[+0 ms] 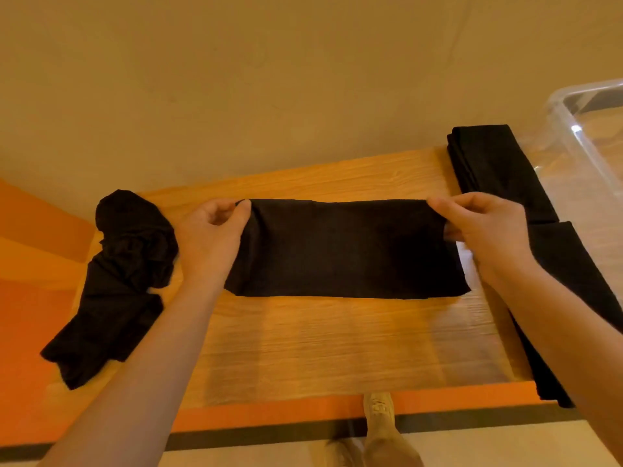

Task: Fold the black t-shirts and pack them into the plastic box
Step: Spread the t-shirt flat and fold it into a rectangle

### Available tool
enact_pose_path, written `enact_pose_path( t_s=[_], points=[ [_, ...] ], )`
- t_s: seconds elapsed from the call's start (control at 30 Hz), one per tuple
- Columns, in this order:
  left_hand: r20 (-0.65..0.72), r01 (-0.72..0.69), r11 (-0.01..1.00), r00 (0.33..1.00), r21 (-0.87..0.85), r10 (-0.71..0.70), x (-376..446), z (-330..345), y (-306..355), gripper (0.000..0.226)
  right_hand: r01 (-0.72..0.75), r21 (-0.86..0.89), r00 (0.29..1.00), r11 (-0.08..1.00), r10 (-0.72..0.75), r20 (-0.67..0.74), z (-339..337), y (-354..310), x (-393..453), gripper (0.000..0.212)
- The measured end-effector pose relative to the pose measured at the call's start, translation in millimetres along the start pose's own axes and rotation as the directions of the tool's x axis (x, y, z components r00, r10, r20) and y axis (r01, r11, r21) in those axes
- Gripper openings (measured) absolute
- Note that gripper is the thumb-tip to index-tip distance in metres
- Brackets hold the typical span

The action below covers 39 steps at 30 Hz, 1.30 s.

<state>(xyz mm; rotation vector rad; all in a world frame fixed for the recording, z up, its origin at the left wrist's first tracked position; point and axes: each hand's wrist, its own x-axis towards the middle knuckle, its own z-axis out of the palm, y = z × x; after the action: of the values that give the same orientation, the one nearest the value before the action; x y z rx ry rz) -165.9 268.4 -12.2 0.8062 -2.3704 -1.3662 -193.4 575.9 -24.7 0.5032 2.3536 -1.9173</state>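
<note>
Wood-grain counter [320, 348] mid-task: left hand [209, 237] and right hand [485, 230] each with grip pinched shut on far corners of half-folded black t-shirt [344, 251] at centre, folded t-shirts [499, 163] stacked beside seemingly empty plastic box [580, 129], crumpled t-shirt [124, 264] left unfolded, nothing seen packed.

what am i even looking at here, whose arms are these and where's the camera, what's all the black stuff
This is one picture from a camera worn on a person's head, looking down at their own bare arms; no machine is involved. On the wooden table lies a black t-shirt folded into a long band. The left hand and right hand each pinch one far corner of it. At the left sits a crumpled shirt not yet folded. At the right lie folded shirts, beside a clear plastic box. A shoe shows below the table edge.
</note>
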Motion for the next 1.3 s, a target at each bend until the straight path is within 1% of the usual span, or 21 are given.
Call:
enact_pose_path(
  t_s=[0.03, 0.1, 0.2, 0.23, 0.33, 0.43, 0.57, 0.63, 0.73, 0.8, 0.87, 0.93, 1.07, 1.13, 1.2, 1.3],
  points=[
    [0.019, -0.012, 1.0, 1.0, -0.01, 0.012, -13, 6, 7, 0.004, -0.037, 0.064, 0.999, 0.997, 0.036, 0.016, 7, -4, -8, 0.019],
    [0.074, -0.054, 0.999, 0.996, -0.008, 0.055, -40, 20, 18, 0.008, -0.121, 0.167, 0.991, 0.978, 0.111, 0.071, 22, -9, -23, 0.017],
    [0.15, -0.144, 0.99, 0.979, 0.014, 0.14, -74, 44, 25, 0.006, -0.225, 0.257, 0.966, 0.94, 0.182, 0.182, 40, -12, -41, 0.015],
    [0.166, -0.171, 0.985, 0.972, 0.021, 0.166, -83, 51, 25, 0.01, -0.238, 0.271, 0.961, 0.933, 0.187, 0.203, 46, -12, -46, 0.015],
    [0.18, -0.254, 0.967, 0.953, 0.031, 0.245, -100, 68, 22, 0.017, -0.245, 0.302, 0.96, 0.921, 0.187, 0.208, 58, -13, -56, 0.01],
    [0.143, -0.32, 0.946, 0.94, 0.048, 0.31, -109, 77, 23, 0.02, -0.241, 0.313, 0.962, 0.919, 0.182, 0.206, 61, -15, -58, 0.005],
    [0.07, -0.338, 0.941, 0.94, 0.036, 0.335, -118, 81, 21, 0.021, -0.243, 0.302, 0.959, 0.922, 0.181, 0.217, 60, -13, -64, 0.006],
    [0.046, -0.319, 0.948, 0.947, -0.013, 0.319, -122, 82, 21, 0.023, -0.248, 0.311, 0.958, 0.918, 0.186, 0.217, 61, -13, -67, 0.005],
    [0.002, -0.255, 0.961, 0.966, -0.105, 0.257, -125, 83, 22, 0.021, -0.251, 0.319, 0.959, 0.914, 0.191, 0.207, 62, -13, -69, 0.007],
    [0.0, -0.253, 0.958, 0.967, -0.137, 0.255, -126, 82, 23, 0.022, -0.263, 0.342, 0.958, 0.902, 0.203, 0.201, 62, -15, -71, 0.009],
    [0.012, -0.27, 0.952, 0.961, -0.142, 0.275, -127, 81, 23, 0.025, -0.31, 0.364, 0.946, 0.879, 0.245, 0.213, 62, -15, -73, 0.011],
    [0.011, -0.296, 0.946, 0.954, -0.133, 0.3, -127, 81, 21, 0.026, -0.377, 0.375, 0.92, 0.847, 0.299, 0.252, 62, -15, -74, 0.012],
    [0.014, -0.395, 0.918, 0.918, -0.025, 0.395, -126, 81, 8, 0.026, -0.48, 0.389, 0.869, 0.786, 0.365, 0.335, 60, -11, -74, 0.018],
    [0.033, -0.465, 0.885, 0.885, 0.027, 0.464, -126, 82, 1, 0.028, -0.49, 0.39, 0.861, 0.779, 0.363, 0.357, 59, -10, -74, 0.02],
    [0.058, -0.505, 0.861, 0.863, 0.061, 0.502, -127, 83, -3, 0.029, -0.497, 0.396, 0.851, 0.772, 0.344, 0.397, 57, -12, -75, 0.021],
    [0.046, -0.499, 0.866, 0.867, 0.04, 0.497, -130, 83, -4, 0.028, -0.513, 0.415, 0.834, 0.751, 0.323, 0.447, 56, -14, -76, 0.024]
  ],
)
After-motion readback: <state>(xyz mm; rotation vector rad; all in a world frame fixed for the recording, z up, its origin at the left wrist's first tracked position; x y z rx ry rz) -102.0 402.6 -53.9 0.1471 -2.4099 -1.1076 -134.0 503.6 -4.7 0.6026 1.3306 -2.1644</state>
